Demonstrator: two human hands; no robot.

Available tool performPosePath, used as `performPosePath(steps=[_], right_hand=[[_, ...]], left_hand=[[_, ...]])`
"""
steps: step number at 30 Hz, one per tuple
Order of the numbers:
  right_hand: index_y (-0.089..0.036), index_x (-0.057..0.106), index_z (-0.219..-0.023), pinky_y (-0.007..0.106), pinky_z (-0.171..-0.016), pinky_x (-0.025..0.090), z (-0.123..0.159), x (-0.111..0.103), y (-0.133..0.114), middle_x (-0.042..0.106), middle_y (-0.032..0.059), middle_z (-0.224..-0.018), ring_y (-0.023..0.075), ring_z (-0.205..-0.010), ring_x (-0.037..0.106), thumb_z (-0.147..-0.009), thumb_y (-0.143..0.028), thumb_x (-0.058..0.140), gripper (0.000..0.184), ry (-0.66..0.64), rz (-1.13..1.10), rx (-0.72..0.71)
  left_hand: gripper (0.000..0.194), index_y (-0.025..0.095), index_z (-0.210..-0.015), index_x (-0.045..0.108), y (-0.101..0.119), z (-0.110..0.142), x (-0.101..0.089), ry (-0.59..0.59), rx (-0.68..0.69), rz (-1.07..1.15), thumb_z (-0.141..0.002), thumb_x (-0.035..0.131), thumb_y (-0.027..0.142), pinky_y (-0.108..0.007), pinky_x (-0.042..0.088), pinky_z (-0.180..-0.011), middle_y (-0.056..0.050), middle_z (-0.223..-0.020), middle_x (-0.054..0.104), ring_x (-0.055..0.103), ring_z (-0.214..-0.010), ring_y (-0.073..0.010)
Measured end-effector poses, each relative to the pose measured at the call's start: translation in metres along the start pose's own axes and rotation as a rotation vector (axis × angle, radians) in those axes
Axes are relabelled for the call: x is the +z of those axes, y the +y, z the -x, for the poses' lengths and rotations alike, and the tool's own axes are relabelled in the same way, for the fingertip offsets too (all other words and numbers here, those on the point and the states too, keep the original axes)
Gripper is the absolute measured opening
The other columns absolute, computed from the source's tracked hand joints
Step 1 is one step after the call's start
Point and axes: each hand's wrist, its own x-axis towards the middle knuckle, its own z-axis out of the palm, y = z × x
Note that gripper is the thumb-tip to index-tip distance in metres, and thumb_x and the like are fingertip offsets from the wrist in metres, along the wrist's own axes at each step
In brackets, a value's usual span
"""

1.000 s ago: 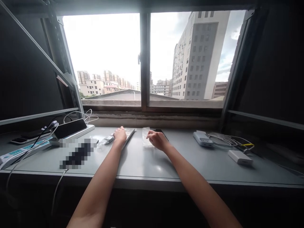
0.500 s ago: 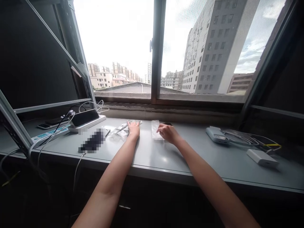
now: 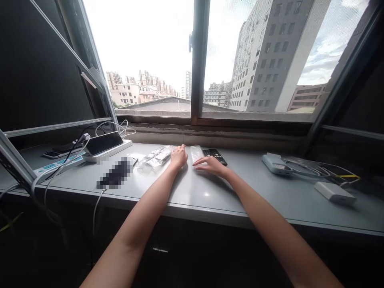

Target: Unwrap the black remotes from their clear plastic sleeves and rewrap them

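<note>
My left hand (image 3: 179,157) rests on the grey tabletop with its fingers loosely bent and nothing visible in them. It lies at the right edge of a crumpled clear plastic bag (image 3: 157,156). To its right is a flat, translucent plastic bag (image 3: 196,153). My right hand (image 3: 210,165) is over the near part of that flat bag, its fingers stretched out to the left; whether they touch the bag cannot be made out. Behind my right hand lies a black slab with rows of small buttons (image 3: 216,155), partly hidden by the hand.
On the left are a phone on a white stand (image 3: 105,143), a power strip (image 3: 61,162) with cables, and a blurred dark object (image 3: 115,174) on a white cord. A pale blue device (image 3: 276,164), coiled cables (image 3: 312,170) and a white box (image 3: 334,193) lie right. A window stands behind.
My left hand has moved right, off the middle of the crumpled bag. My right hand has unbent its fingers and lies lower over the flat bag; more of the black buttoned slab shows.
</note>
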Motion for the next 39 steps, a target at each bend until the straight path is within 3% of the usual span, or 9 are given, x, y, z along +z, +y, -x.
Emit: performPosePath(steps=[6,11,15,17,20,23,25,30,39], right_hand=[[-0.029,0.076,-0.087,0.039,-0.094,0.043,-0.004,0.001,0.002,0.072,0.0016,-0.105,0.0243,-0.104,0.063,-0.088,-0.033,0.058,0.018,0.157,-0.022,0.060],[-0.026,0.075,-0.073,0.041,-0.092,0.043,-0.005,-0.007,0.001,0.071,0.0038,-0.098,0.0238,-0.097,0.061,-0.074,-0.045,0.072,0.019,0.478,-0.306,0.116],[-0.024,0.075,-0.073,0.037,-0.088,0.044,-0.003,-0.020,0.000,0.065,0.0042,-0.099,0.0218,-0.096,0.058,-0.056,-0.054,0.081,0.035,0.761,-0.717,0.140],[-0.024,0.074,-0.070,0.037,-0.089,0.042,-0.001,-0.025,-0.003,0.063,0.0033,-0.100,0.0215,-0.099,0.056,-0.050,-0.052,0.085,0.036,0.846,-0.788,0.150],[-0.023,0.071,-0.063,0.035,-0.084,0.041,0.000,-0.024,-0.012,0.061,0.0032,-0.102,0.0206,-0.097,0.055,-0.049,-0.049,0.086,0.034,0.752,-0.772,0.120],[-0.021,0.070,-0.061,0.033,-0.075,0.041,0.000,-0.016,-0.023,0.061,0.0047,-0.105,0.0194,-0.091,0.055,-0.054,-0.049,0.083,0.032,0.508,-0.654,0.060],[-0.020,0.070,-0.062,0.033,-0.073,0.040,-0.001,-0.010,-0.029,0.062,0.0060,-0.105,0.0204,-0.093,0.055,-0.058,-0.049,0.081,0.031,0.375,-0.568,0.010],[-0.020,0.071,-0.067,0.030,-0.066,0.041,-0.003,-0.001,-0.032,0.065,0.0078,-0.103,0.0208,-0.093,0.057,-0.066,-0.049,0.076,0.029,0.226,-0.464,-0.057],[-0.020,0.064,-0.074,0.026,-0.066,0.044,-0.006,0.002,-0.026,0.065,0.0039,-0.088,0.0166,-0.082,0.060,-0.078,-0.024,0.059,0.008,0.344,-0.301,-0.108]], left_hand=[[0.035,0.017,-0.116,0.059,0.004,0.002,-0.004,0.035,0.025,0.044,-0.089,0.037,0.017,-0.042,0.036,-0.097,-0.014,-0.119,0.062,0.052,-0.115,-0.0277],[0.034,0.017,-0.106,0.064,0.010,0.000,-0.014,0.141,-0.053,0.286,-0.094,0.035,0.032,-0.035,0.043,-0.081,-0.011,-0.093,0.068,0.063,-0.090,-0.0252],[0.081,0.015,-0.063,0.067,0.019,0.000,-0.015,-0.200,0.040,0.648,-0.093,0.007,0.061,-0.030,0.043,-0.061,-0.007,-0.047,0.050,0.058,-0.055,-0.0192],[0.094,0.012,-0.068,0.070,0.024,0.001,-0.012,-0.460,0.078,0.855,-0.088,-0.004,0.066,-0.028,0.041,-0.052,-0.005,-0.038,0.043,0.052,-0.043,-0.0160],[0.099,0.006,-0.108,0.067,0.031,0.001,-0.008,-0.595,0.050,1.144,-0.085,-0.007,0.068,-0.027,0.043,-0.050,-0.007,-0.048,0.057,0.055,-0.042,-0.0162],[0.089,0.006,-0.127,0.053,0.036,0.000,-0.009,-0.381,-0.079,1.413,-0.088,0.002,0.067,-0.031,0.050,-0.062,-0.011,-0.071,0.069,0.066,-0.061,-0.0208],[0.084,0.009,-0.127,0.053,0.038,0.001,-0.012,-0.294,-0.129,1.583,-0.089,0.008,0.068,-0.034,0.052,-0.074,-0.013,-0.086,0.071,0.069,-0.079,-0.0238],[0.088,0.011,-0.111,0.063,0.037,0.003,-0.021,-0.368,-0.114,1.831,-0.083,0.010,0.076,-0.043,0.050,-0.087,-0.018,-0.101,0.068,0.063,-0.101,-0.0310],[0.084,0.011,-0.087,0.067,0.028,-0.004,-0.019,-0.191,-0.301,1.880,-0.086,0.010,0.073,-0.036,0.052,-0.077,-0.013,-0.079,0.065,0.063,-0.079,-0.0232]])
